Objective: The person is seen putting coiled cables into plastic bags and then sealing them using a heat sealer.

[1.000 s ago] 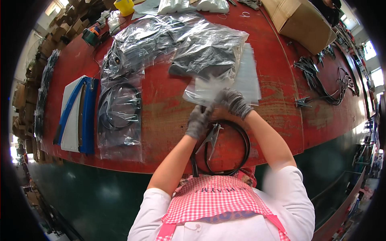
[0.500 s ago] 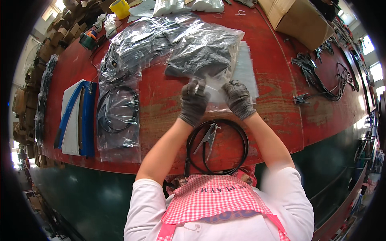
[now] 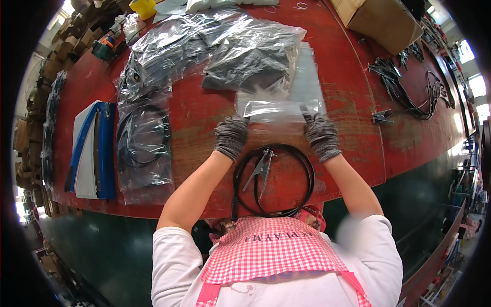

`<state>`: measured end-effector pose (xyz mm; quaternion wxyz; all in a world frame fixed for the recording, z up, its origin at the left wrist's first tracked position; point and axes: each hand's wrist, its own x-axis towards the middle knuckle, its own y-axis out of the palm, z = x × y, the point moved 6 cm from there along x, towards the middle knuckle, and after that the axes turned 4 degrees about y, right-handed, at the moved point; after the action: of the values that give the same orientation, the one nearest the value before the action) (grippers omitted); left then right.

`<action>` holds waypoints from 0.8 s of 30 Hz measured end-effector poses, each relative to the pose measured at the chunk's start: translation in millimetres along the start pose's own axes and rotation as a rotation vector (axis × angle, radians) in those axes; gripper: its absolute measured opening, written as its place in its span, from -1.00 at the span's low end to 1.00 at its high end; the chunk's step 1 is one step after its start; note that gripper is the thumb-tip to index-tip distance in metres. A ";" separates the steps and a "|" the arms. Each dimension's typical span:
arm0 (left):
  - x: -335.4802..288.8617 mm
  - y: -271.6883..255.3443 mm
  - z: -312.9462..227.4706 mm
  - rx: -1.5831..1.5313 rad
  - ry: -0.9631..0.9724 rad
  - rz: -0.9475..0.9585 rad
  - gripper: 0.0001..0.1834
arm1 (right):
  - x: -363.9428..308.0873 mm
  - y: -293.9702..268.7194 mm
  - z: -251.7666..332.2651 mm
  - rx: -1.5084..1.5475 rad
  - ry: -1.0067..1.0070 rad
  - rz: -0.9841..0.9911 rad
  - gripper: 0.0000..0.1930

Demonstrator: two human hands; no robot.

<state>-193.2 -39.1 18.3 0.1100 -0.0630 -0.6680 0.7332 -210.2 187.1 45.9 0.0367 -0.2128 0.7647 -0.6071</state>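
Observation:
My left hand (image 3: pixel 231 135) and my right hand (image 3: pixel 320 134), both in grey gloves, pinch opposite sides of a clear plastic bag (image 3: pixel 273 109). The bag is stretched flat between them, just above the table. Closer to me lies a coiled black cable (image 3: pixel 311 179) with a metal spring clamp (image 3: pixel 263 171) resting inside its loop. Beyond my hands, a crumpled bag with dark contents (image 3: pixel 250 61) partly covers a stack of flat clear bags (image 3: pixel 307 77).
Bagged cables (image 3: pixel 176 43) are heaped at the far left, and one bagged cable coil (image 3: pixel 144 135) lies nearer. A blue and white wedge-shaped object (image 3: pixel 106 151) sits beside it. Loose clamps with cables (image 3: pixel 391 77) and a cardboard box (image 3: pixel 386 23) occupy the red table's right side.
My hands have moved apart, spreading the clear bag wide between them. Before, they were close together at the crumpled bag's near edge.

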 end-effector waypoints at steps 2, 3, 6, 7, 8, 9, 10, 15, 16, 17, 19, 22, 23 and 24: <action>-7.4 15.1 4.2 0.047 0.012 -0.008 -0.67 | -14.5 39.7 3.9 0.074 0.007 0.151 -0.31; -13.7 14.6 0.8 0.053 0.093 -0.001 -0.66 | -30.7 32.3 0.7 0.170 -0.096 -0.110 -0.31; -68.6 16.2 -15.3 0.020 0.274 -0.015 -0.63 | -94.4 9.1 -0.8 0.198 -0.262 -0.014 -0.35; -91.1 17.9 -21.4 -0.022 0.298 -0.052 -0.62 | -115.6 -3.2 5.0 0.199 -0.312 0.038 -0.35; -108.9 13.6 -26.7 -0.063 0.286 -0.022 -0.64 | -146.0 1.4 7.8 0.085 -0.344 -0.019 -0.33; -123.4 8.7 -30.5 -0.103 0.272 0.009 -0.65 | -170.3 6.3 14.1 -0.038 -0.322 0.031 -0.33; -134.7 8.2 -29.8 -0.196 0.180 0.022 -0.66 | -178.5 -2.1 10.7 0.315 -0.285 0.148 -0.35; -151.1 18.8 -26.7 -0.546 -0.328 -0.185 -0.81 | -169.4 -13.0 38.2 0.767 -0.027 0.112 -0.51; -151.2 22.6 -23.0 -0.604 -0.472 -0.244 -0.84 | -161.5 -15.0 45.3 0.848 -0.004 0.059 -0.55; -145.7 20.7 -18.6 -0.643 -0.572 -0.279 -0.80 | -149.4 -15.4 49.7 0.928 0.019 0.003 -0.60; -160.1 18.2 -23.0 -0.683 -0.569 -0.324 -0.81 | -151.3 -17.7 54.8 0.904 -0.028 0.009 -0.59; -207.7 10.0 -38.9 -0.547 -0.316 -0.265 -0.74 | -183.8 -25.2 53.5 0.584 -0.300 0.068 -0.44; -234.6 7.3 -47.0 -0.475 -0.185 -0.205 -0.62 | -200.1 -29.5 58.8 0.484 -0.384 0.384 -0.44; -261.5 0.5 -52.8 -0.551 -0.170 -0.195 -0.57 | -229.0 -8.7 66.0 0.567 -0.426 0.329 -0.46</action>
<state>72.5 -52.4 -1.8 0.1021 0.0357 -0.8515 0.5130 20.6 210.0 -9.3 0.3489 -0.1900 0.5656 -0.7227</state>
